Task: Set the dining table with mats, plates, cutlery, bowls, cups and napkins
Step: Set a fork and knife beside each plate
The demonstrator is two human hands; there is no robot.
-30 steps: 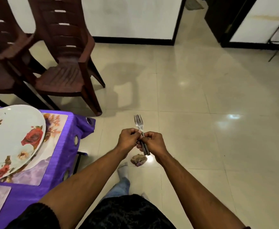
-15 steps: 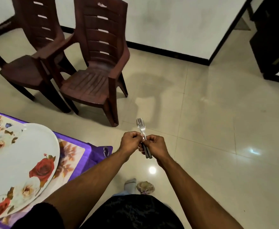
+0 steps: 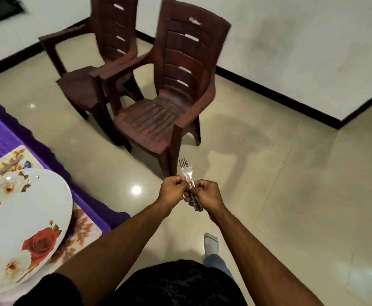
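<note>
- Head view, centre of the frame: both hands meet in front of the person, above the floor. The left hand [image 3: 173,189] and the right hand [image 3: 205,192] have their fingers curled, pinching a small bundle of forks [image 3: 186,171] between them. The tines point up the frame; dark handles stick out below the right hand. How many pieces are in the bundle cannot be told.
- Neither hand is spread; both are closed around the metal necks, knuckles nearly touching — it looks as though one piece is being separated from the rest.
- Lower left of the frame: a large plate [image 3: 24,219] with red and white roses sits on a floral mat [image 3: 79,230], which lies on the table [image 3: 2,133] with its purple cloth. The cutlery is well apart from this setting, off the table's edge.
- Upper centre: two dark brown plastic chairs [image 3: 158,107] stand on pale tiles.
- Judged step: cutlery, with mat and plate already down. The next move likely calls for freeing one fork and carrying it left — laying it beside the plate.
</note>
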